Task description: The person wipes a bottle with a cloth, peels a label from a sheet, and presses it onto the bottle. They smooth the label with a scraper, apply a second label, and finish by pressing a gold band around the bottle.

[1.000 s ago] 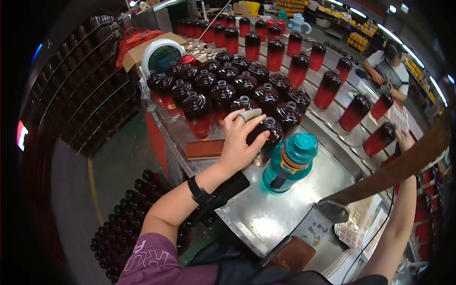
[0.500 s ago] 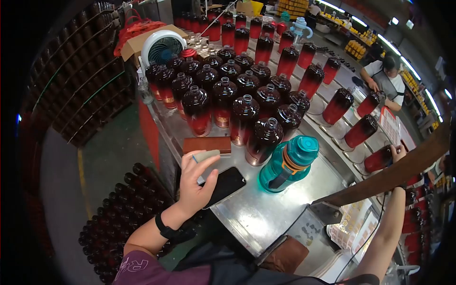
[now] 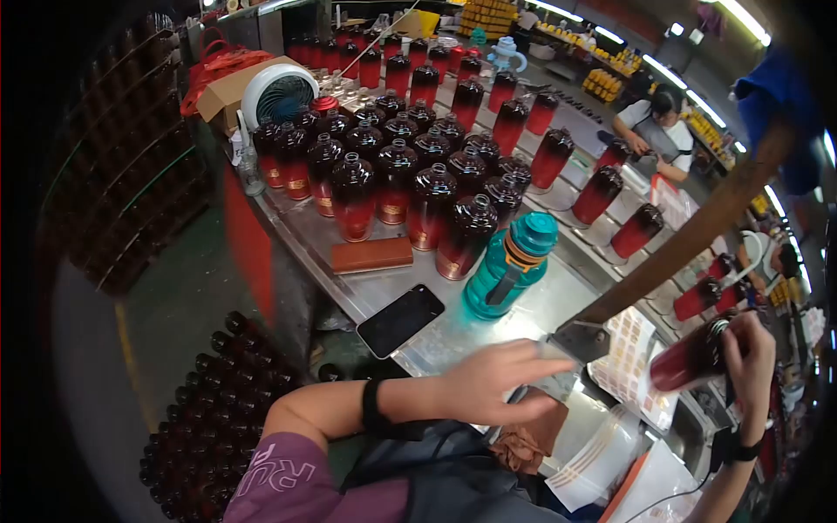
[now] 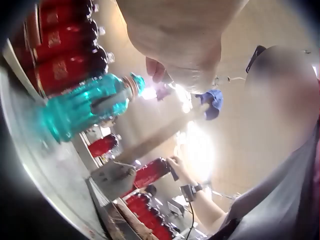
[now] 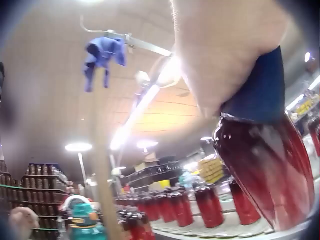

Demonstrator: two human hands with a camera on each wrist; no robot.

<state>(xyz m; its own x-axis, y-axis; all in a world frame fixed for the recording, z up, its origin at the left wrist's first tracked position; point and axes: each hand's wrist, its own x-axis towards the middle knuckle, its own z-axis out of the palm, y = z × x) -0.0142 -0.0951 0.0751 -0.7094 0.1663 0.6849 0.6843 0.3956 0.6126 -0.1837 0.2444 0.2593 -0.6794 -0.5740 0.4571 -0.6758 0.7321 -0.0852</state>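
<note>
The right hand (image 3: 748, 353) is curled round the dark end of a red bottle (image 3: 684, 362), right of the teal bottle (image 3: 514, 270). The left hand (image 3: 497, 379), blurred, extends its fingers on the teal bottle's near side. A phone (image 3: 401, 321) lies left of the teal bottle.

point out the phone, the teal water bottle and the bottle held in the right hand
Phone (image 3: 400, 321): head view, middle of its dark screen
Teal water bottle (image 3: 494, 279): head view, side of its body
Held bottle (image 3: 687, 359): head view, its dark red side
</note>
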